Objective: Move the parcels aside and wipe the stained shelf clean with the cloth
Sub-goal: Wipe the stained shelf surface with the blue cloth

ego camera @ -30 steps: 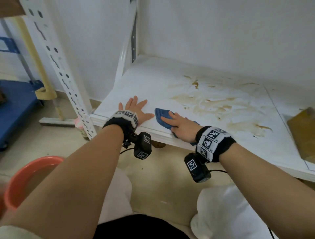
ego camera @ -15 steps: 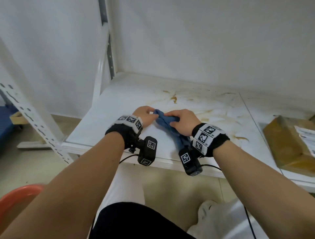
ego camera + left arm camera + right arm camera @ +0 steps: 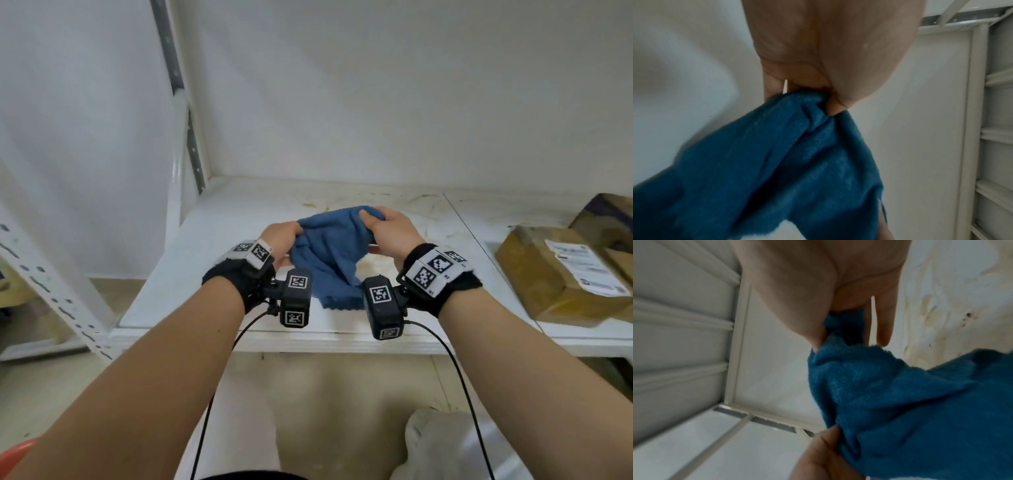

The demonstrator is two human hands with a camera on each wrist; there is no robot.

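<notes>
- While it is held up off the stained shelf [image 3: 219, 274], the blue terry cloth [image 3: 334, 253] spreads between both hands, its lower edge hanging toward the shelf's front part.
- The left hand [image 3: 279, 241] grips the cloth's left edge; the left wrist view shows the fabric bunched and pinched between curled fingers [image 3: 774, 84] and the thumb.
- The right hand [image 3: 388, 229] holds the cloth's upper right corner, fingers curled over the top of the fabric; in the right wrist view the cloth [image 3: 890, 394] is gathered into the closed fingers, with one finger pointing straight past it.
- Brown smears [image 3: 424, 202] mark the white shelf behind and under the cloth.
- Brown cardboard parcels [image 3: 555, 274] sit on the shelf's right part, well apart from the hands; the nearest bears a white printed label [image 3: 585, 270].
- An orange basin's rim [image 3: 17, 452] shows at the lower left corner, on the floor.
</notes>
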